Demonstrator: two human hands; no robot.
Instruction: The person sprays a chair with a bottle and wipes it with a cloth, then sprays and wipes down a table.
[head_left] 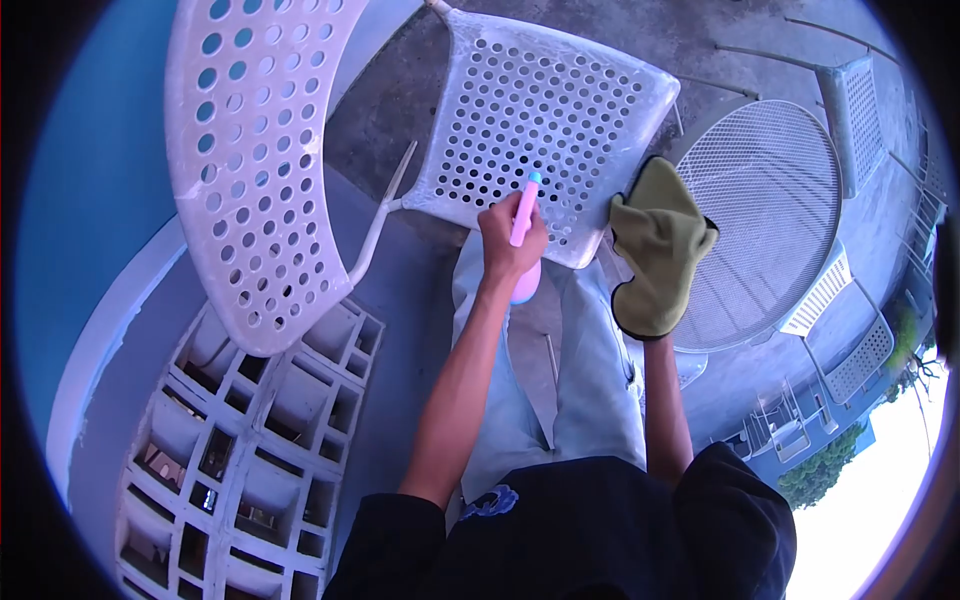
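My left hand (510, 240) is closed around a pink spray bottle (523, 212) with a light blue nozzle, held over the front edge of a white chair seat (540, 110) full of round holes. Part of the bottle's rounded pink body shows below the hand. An olive-green cloth (662, 240) with dark edging hangs over my right hand, at the seat's right side. The cloth hides the fingers of that hand. Next to the cloth is a round mesh tabletop (760, 220).
A perforated white chair back (255, 150) rises on the left, joined by a thin metal frame. Below it is a white openwork block wall (270, 460). More chairs (855, 125) stand along the right, on a grey concrete floor (640, 30).
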